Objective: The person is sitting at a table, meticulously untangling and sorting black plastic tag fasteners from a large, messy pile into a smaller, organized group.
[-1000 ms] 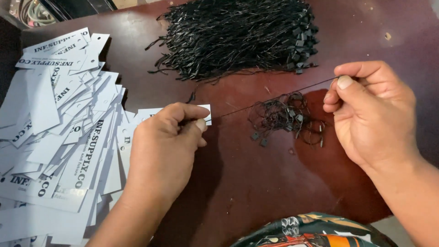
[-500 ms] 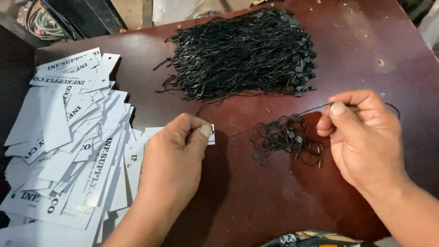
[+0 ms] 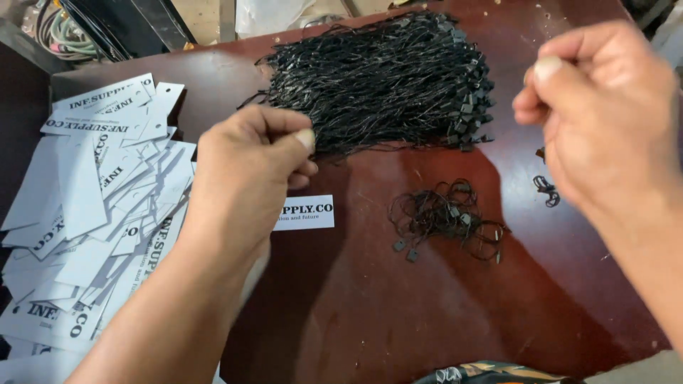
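Two hands up off our table (image 3: 427,320): left hand (image 3: 249,167) pinched above the white tag (image 3: 306,212), right hand (image 3: 597,114) pinched at 2 o'clock (contents unclear); loose black loop strings (image 3: 445,217) at centre.

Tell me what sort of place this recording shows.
Probably a small workshop or packing bench for tagging goods: a dark wooden table holds a heap of white printed tags, a big bundle of black string loops, and coiled cables lie behind.
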